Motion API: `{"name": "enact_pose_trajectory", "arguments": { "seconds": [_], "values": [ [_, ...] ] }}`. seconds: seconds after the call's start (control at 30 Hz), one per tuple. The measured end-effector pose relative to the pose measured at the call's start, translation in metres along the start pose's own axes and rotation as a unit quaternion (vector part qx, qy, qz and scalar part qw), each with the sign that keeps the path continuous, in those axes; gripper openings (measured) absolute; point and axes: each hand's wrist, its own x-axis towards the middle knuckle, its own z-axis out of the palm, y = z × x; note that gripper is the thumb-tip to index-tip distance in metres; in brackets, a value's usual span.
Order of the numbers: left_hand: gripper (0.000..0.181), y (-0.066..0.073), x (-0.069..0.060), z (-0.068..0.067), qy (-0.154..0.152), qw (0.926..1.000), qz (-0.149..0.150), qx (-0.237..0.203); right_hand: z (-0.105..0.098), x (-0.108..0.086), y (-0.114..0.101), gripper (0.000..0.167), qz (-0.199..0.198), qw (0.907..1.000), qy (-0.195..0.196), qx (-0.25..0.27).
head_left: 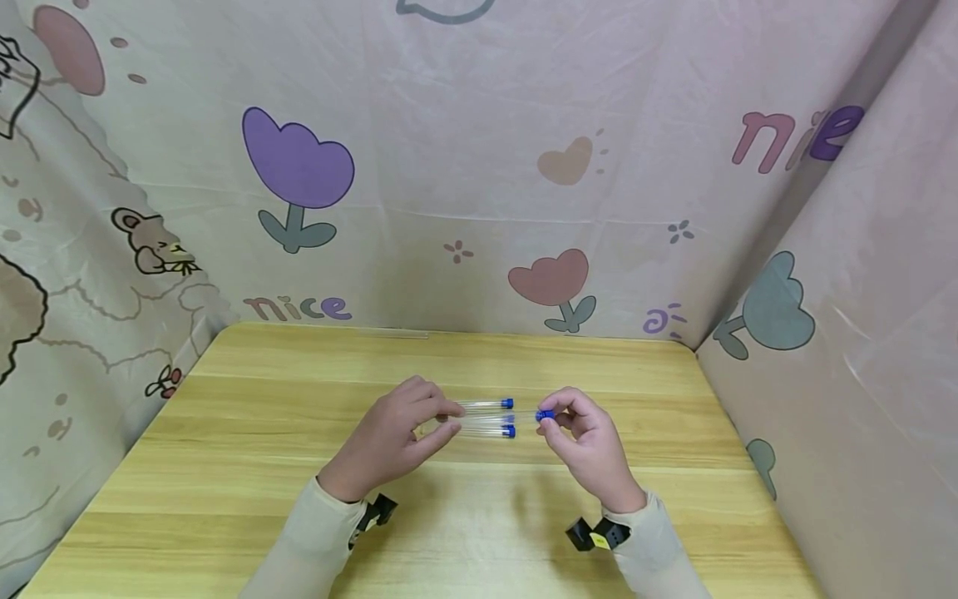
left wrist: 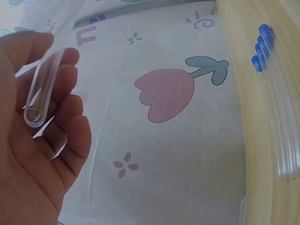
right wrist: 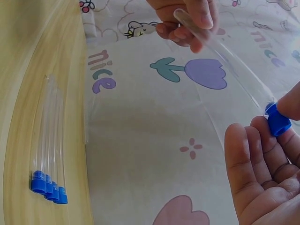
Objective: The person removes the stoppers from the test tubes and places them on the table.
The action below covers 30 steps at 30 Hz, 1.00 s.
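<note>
Thumb and fingers of my left hand (head_left: 400, 433) pinch a clear test tube (left wrist: 43, 89) near its rounded end. The tube slants through the air between both hands. At its other end is a blue cap (right wrist: 280, 123), which my right hand (head_left: 595, 445) pinches between thumb and fingertips. The cap is at the tube's mouth; how far it is pushed on cannot be told. Several more clear test tubes (right wrist: 49, 131) with blue caps lie side by side on the table, beneath the held tube in the head view.
The wooden table (head_left: 247, 449) ends at a patterned cloth (head_left: 419, 166), which hangs behind it and on both sides. A thin clear strip (head_left: 392, 334) lies along the table's back edge. A small black camera is strapped on each wrist.
</note>
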Motion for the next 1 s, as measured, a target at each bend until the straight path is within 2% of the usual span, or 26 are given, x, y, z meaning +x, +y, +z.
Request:
{"name": "enact_pose_trajectory", "arguments": {
  "seconds": [0.37, 0.77, 1.0],
  "values": [
    [0.009, -0.0024, -0.0016, -0.0003, 0.000, 1.0000, 0.000, -0.009, -0.0013, 0.0001, 0.0021, 0.016, 0.014, 0.9998, 0.015, -0.006],
    [0.008, -0.0048, -0.0025, 0.0001, -0.015, 0.9997, -0.022, -0.002, -0.0027, 0.0009, 0.0041, 0.019, 0.009, 0.9995, 0.029, -0.009],
    [0.014, -0.0047, -0.0025, -0.0004, -0.030, 0.9987, -0.041, 0.009, -0.0028, 0.0014, 0.0031, 0.021, 0.004, 0.9993, 0.034, -0.016]
  ]
}}
